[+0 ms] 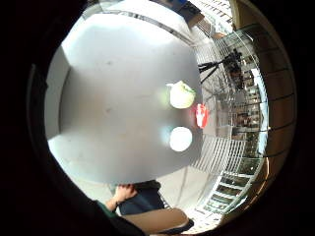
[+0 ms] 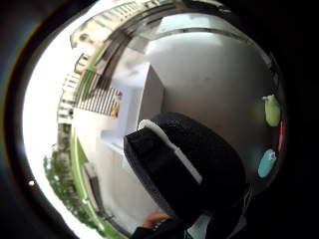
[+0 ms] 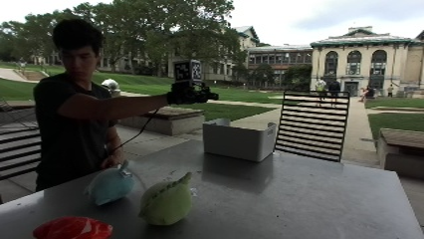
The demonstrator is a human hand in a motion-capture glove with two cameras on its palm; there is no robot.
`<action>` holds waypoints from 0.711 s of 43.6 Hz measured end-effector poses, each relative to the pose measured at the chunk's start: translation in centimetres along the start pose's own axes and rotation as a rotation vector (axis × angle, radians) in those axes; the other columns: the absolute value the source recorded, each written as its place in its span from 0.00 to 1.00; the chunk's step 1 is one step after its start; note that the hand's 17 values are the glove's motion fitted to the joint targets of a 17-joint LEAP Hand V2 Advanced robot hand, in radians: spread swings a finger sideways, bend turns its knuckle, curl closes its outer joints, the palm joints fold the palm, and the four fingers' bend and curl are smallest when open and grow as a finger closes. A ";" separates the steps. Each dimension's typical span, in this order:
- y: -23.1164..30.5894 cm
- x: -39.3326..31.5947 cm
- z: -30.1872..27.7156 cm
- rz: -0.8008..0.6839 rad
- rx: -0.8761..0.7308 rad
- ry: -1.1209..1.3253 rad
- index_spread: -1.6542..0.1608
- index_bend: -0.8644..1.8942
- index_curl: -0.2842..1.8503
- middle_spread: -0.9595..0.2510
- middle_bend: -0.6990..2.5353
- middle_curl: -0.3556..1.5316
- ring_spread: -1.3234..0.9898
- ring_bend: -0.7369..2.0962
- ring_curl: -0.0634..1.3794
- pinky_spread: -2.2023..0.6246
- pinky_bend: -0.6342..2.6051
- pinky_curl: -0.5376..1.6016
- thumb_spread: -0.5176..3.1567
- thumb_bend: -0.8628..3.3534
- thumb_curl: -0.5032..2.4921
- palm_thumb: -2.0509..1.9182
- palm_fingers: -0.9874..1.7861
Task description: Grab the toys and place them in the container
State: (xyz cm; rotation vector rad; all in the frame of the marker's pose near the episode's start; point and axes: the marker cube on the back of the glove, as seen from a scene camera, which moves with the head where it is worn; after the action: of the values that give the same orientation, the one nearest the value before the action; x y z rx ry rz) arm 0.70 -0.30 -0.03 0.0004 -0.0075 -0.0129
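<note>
The gloved right hand point(image 3: 189, 93) is raised well above the bench point(image 3: 291, 194), near the white container point(image 3: 239, 140) but up and to its person-side. It appears to hold nothing; whether its fingers are straight or curled cannot be told, as only a gloved digit blocks the thumb-side view.

All three toys lie on the bench, so no toy in view is in the container yet. The step in hand looks like a reach between container and toys. The next move probably calls for lowering the hand toward the toys at the bench's near end.

In the outside view, taking the green toy point(image 3: 166, 202) as centre, the blue toy point(image 3: 111, 185) lies at ten o'clock, the red toy point(image 3: 73, 228) at eight, and the container at one, well apart. The bare hand point(image 3: 114, 160) rests just beside the blue toy.
</note>
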 end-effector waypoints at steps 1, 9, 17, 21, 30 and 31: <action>0.0 0.1 0.0 -0.001 0.000 -0.001 0.86 0.37 0.15 0.77 0.28 0.21 0.53 0.31 0.05 0.76 0.32 0.29 0.26 0.18 0.16 0.48 0.39; 0.5 -0.5 -0.1 0.007 0.015 0.005 0.82 0.38 0.19 0.75 0.28 0.25 0.49 0.32 0.08 0.74 0.35 0.33 0.38 0.18 0.17 0.48 0.37; 0.9 -0.4 -0.3 0.002 0.027 0.000 0.81 0.38 0.22 0.74 0.28 0.28 0.48 0.32 0.10 0.74 0.35 0.35 0.43 0.18 0.17 0.48 0.36; 0.8 0.5 -0.4 -0.010 0.030 0.013 0.80 0.38 0.23 0.73 0.28 0.29 0.47 0.33 0.11 0.74 0.35 0.36 0.44 0.18 0.17 0.48 0.36; 1.6 3.5 -0.8 -0.037 0.055 0.024 0.80 0.38 0.26 0.73 0.28 0.32 0.47 0.33 0.13 0.74 0.35 0.37 0.46 0.18 0.17 0.48 0.35; 2.1 3.4 -0.9 -0.032 0.060 0.020 0.80 0.38 0.26 0.73 0.28 0.32 0.47 0.33 0.13 0.74 0.35 0.37 0.46 0.18 0.17 0.48 0.35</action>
State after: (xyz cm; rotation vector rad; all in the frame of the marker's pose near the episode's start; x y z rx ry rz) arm 4.10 1.78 -0.91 0.0602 0.0125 -0.0450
